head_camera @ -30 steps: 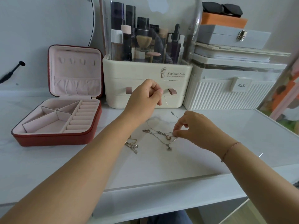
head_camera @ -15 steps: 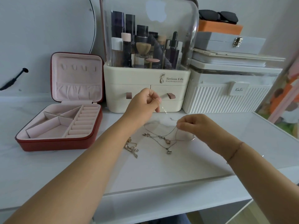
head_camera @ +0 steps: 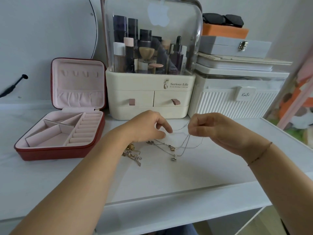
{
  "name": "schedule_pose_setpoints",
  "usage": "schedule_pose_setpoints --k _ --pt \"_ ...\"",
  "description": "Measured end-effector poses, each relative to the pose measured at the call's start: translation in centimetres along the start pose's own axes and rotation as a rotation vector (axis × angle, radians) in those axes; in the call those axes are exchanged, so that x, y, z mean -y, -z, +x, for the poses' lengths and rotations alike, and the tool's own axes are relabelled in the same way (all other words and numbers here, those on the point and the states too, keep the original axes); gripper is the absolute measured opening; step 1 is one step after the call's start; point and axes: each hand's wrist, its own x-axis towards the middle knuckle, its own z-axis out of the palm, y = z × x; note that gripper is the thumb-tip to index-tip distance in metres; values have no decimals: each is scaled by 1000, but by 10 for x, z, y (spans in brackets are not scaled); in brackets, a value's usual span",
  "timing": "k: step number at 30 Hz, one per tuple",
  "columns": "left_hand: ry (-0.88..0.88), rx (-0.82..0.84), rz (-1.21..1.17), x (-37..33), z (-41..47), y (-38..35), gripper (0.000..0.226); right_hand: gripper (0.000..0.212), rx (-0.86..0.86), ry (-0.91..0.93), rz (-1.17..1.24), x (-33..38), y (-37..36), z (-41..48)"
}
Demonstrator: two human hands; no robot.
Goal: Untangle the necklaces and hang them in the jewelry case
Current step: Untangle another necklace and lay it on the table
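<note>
Head view: pinching a thin chain [head_camera: 186,143] in the right grip [head_camera: 203,128], raised off the tangled necklaces [head_camera: 172,148] mid-frame on the bench [head_camera: 169,175], seemingly to tease it free, with left grip [head_camera: 147,128] half-curled alongside, hold unclear, jewelry case [head_camera: 50,153] open at left.

Item counts, as visible.
2 hands: left hand [head_camera: 149,126], right hand [head_camera: 208,128]. 1 jewelry case [head_camera: 59,152] left of left hand. Between hands, silver necklaces [head_camera: 171,148]: 3 pendants, chain count unclear. 1 gold heap [head_camera: 133,156] at left wrist. 2 drawers [head_camera: 135,99] behind hands.

"Serious Life" on the cream cosmetics organizer [head_camera: 149,85]; "KaSi" on the white ribbed box's tab [head_camera: 245,94].
</note>
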Motion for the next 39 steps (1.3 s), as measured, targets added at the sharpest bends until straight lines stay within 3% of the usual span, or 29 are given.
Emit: schedule_pose_setpoints --k 3,7,11,17,26,31,36,39 --pt "-14 -120 -34 2 1 -1 20 6 -14 -7 -54 3 -4 -3" --pt "-11 -299 -70 5 3 1 24 13 -181 -14 -115 2 0 -4" --pt "-21 -405 -114 3 4 1 25 19 -333 17 15 7 9 -6" --pt "-34 -539 -233 -5 2 9 26 23 -408 119 112 26 24 -6" --pt "-118 -525 -291 -29 -3 34 26 22 -439 163 181 39 30 -11" --pt "-139 -464 -376 -52 -6 46 18 22 -359 148 289 43 20 -10" --pt "-86 -323 -612 -75 -6 50 16 19 -247 144 374 47 8 -2" --pt "-14 -202 -517 -84 -5 59 28 18 -219 163 483 55 10 2"
